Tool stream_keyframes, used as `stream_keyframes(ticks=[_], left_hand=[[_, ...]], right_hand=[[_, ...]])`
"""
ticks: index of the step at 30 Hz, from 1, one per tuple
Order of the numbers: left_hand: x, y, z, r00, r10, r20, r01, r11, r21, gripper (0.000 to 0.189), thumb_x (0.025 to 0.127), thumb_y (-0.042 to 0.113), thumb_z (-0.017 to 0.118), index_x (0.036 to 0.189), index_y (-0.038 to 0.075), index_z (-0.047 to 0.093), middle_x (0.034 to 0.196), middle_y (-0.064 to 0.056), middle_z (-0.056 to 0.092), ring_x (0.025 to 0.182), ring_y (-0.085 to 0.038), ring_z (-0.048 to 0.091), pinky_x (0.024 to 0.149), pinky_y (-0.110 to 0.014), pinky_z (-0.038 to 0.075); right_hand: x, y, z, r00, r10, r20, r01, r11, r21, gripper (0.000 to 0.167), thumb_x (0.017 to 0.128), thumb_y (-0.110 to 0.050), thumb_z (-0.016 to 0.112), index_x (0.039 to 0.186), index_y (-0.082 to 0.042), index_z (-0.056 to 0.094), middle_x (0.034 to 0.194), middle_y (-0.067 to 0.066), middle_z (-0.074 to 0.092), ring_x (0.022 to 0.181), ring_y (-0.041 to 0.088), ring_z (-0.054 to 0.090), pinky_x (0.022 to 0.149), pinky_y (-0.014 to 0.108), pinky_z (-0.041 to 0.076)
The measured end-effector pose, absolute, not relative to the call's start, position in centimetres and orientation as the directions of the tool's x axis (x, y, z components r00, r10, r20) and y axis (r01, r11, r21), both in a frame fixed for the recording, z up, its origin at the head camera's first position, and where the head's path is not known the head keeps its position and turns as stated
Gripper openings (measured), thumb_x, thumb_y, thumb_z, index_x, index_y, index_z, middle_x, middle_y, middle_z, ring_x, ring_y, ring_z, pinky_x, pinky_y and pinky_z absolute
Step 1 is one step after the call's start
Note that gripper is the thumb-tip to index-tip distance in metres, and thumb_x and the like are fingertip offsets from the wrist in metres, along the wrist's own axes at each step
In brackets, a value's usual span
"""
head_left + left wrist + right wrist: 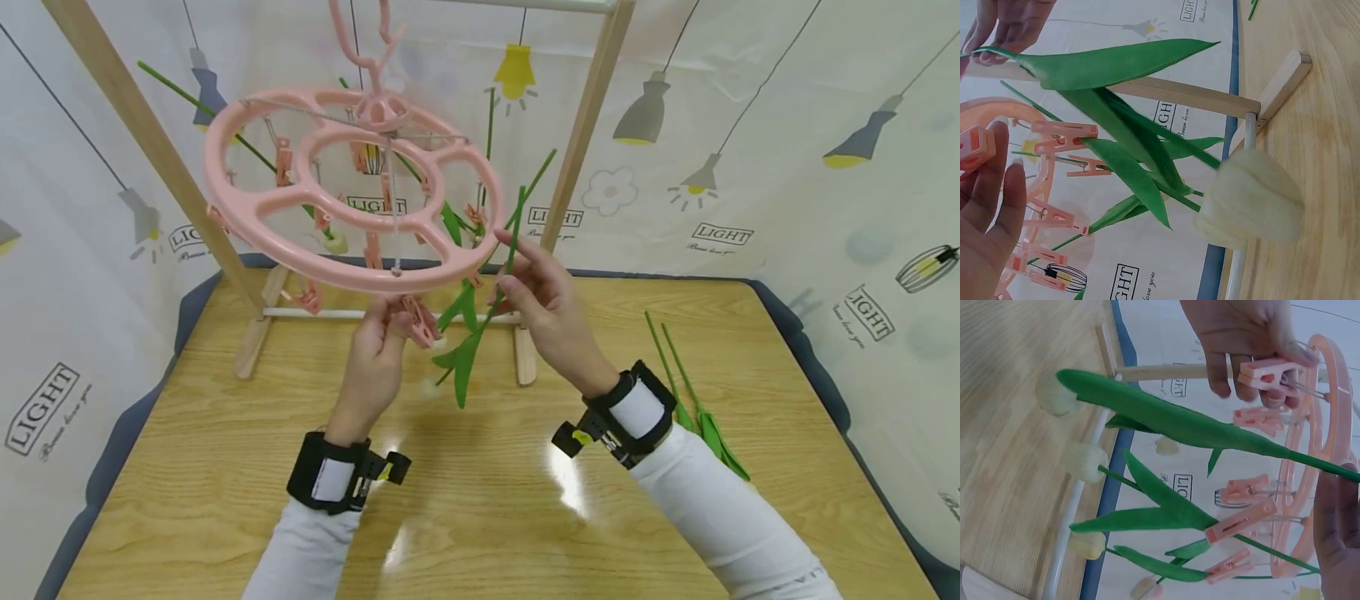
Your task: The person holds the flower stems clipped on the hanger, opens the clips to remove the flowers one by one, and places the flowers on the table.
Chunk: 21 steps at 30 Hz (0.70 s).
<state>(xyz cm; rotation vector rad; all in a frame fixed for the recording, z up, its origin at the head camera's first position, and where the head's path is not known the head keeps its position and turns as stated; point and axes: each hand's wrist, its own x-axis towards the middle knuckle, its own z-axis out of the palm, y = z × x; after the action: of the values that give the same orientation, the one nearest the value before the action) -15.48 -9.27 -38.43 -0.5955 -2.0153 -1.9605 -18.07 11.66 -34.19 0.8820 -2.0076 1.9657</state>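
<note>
A round pink drying hanger [330, 273] with dangling clothespins hangs in front of me. My left hand [375, 354] grips one pink clothespin [1269, 376] at the hanger's near edge, thumb on one side and fingers on the other. Between thumb and fingers, my right hand [551, 308] pinches the green stem of an artificial tulip [462, 371]. That tulip points bloom-down, and its cream bloom [1260, 197] shows large in the left wrist view. Its leaves are beside the held clothespin. Other tulips [1169, 515] hang head-down from clothespins farther round the ring.
A wooden stand [588, 125] with a white lower bar [330, 313] frames the hanger. Two more tulips [708, 429] lie on the wooden table [480, 517] near my right forearm. Behind the table rises a lamp-patterned cloth [750, 108].
</note>
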Motion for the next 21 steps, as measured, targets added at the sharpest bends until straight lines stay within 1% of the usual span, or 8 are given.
stream_keyframes(ticks=[4,5,6,9,13,15,17,21], left_hand=[[-15.5,-9.4,-38.6,-0.871,0.132,0.474,0.475,-0.026,0.880,0.020,0.105,0.010,0.040,0.121,0.000,0.048,0.099,-0.009,0.059,0.084,-0.012,0.063,0.076,-0.021,0.056],[-15.5,-9.4,-38.7,-0.868,0.139,0.477,0.477,-0.033,0.878,0.020,0.105,0.009,0.040,0.122,0.001,0.048,0.100,-0.007,0.059,0.085,-0.012,0.062,0.077,-0.021,0.056],[-15.6,-9.5,-38.7,-0.865,0.143,0.481,0.481,-0.037,0.876,0.020,0.105,0.008,0.040,0.123,0.002,0.048,0.101,-0.006,0.059,0.086,-0.011,0.062,0.078,-0.021,0.056],[-15.6,-9.6,-38.8,-0.861,0.149,0.486,0.484,-0.053,0.873,0.021,0.105,0.008,0.041,0.125,0.010,0.050,0.102,-0.003,0.059,0.087,-0.010,0.061,0.079,-0.020,0.056],[-15.6,-9.9,-39.0,-0.847,0.128,0.515,0.504,-0.110,0.856,0.023,0.105,0.007,0.043,0.122,0.020,0.051,0.102,-0.002,0.061,0.087,-0.012,0.062,0.078,-0.020,0.056],[-15.6,-10.0,-39.1,-0.839,0.118,0.531,0.517,-0.134,0.846,0.024,0.105,0.006,0.043,0.122,0.020,0.052,0.101,-0.002,0.061,0.086,-0.012,0.062,0.077,-0.020,0.056],[-15.6,-10.2,-39.1,-0.834,0.113,0.540,0.523,-0.146,0.840,0.022,0.105,0.007,0.043,0.123,0.016,0.052,0.101,-0.002,0.061,0.086,-0.011,0.062,0.077,-0.020,0.056],[-15.6,-10.3,-39.2,-0.835,0.107,0.540,0.523,-0.152,0.839,0.022,0.105,0.009,0.044,0.124,0.014,0.052,0.101,-0.002,0.061,0.086,-0.010,0.061,0.077,-0.019,0.056]], right_hand=[[-18.3,12.6,-34.1,-0.800,-0.232,0.554,-0.565,-0.024,-0.825,0.045,0.098,0.008,0.048,0.142,0.007,0.041,0.092,0.000,0.061,0.078,0.011,0.063,0.068,0.026,0.061],[-18.4,12.9,-34.0,-0.798,-0.224,0.559,-0.570,-0.018,-0.821,0.045,0.098,0.008,0.048,0.142,0.007,0.041,0.092,-0.004,0.062,0.078,0.010,0.063,0.067,0.025,0.061],[-18.5,13.2,-34.0,-0.798,-0.216,0.563,-0.574,-0.013,-0.819,0.045,0.098,0.008,0.049,0.143,0.007,0.041,0.092,-0.005,0.062,0.078,0.010,0.063,0.067,0.025,0.060],[-18.6,14.3,-33.8,-0.802,-0.188,0.567,-0.578,0.005,-0.816,0.046,0.098,0.007,0.050,0.144,0.005,0.042,0.091,-0.002,0.061,0.077,0.010,0.063,0.067,0.024,0.060],[-18.8,15.7,-33.4,-0.809,-0.148,0.569,-0.577,0.015,-0.817,0.047,0.099,0.005,0.051,0.144,0.002,0.043,0.089,0.001,0.058,0.077,0.011,0.062,0.065,0.023,0.059],[-18.9,16.4,-33.2,-0.812,-0.130,0.570,-0.577,0.022,-0.817,0.047,0.099,0.004,0.051,0.145,0.000,0.044,0.089,0.000,0.058,0.076,0.011,0.062,0.065,0.022,0.059],[-19.0,17.1,-33.2,-0.814,-0.115,0.569,-0.575,0.024,-0.818,0.047,0.098,0.003,0.052,0.145,-0.002,0.044,0.089,-0.002,0.058,0.075,0.012,0.062,0.065,0.022,0.058],[-19.2,18.3,-33.2,-0.818,-0.097,0.567,-0.572,0.039,-0.819,0.049,0.098,0.003,0.052,0.145,-0.007,0.045,0.088,-0.003,0.058,0.075,0.011,0.062,0.065,0.021,0.058]])
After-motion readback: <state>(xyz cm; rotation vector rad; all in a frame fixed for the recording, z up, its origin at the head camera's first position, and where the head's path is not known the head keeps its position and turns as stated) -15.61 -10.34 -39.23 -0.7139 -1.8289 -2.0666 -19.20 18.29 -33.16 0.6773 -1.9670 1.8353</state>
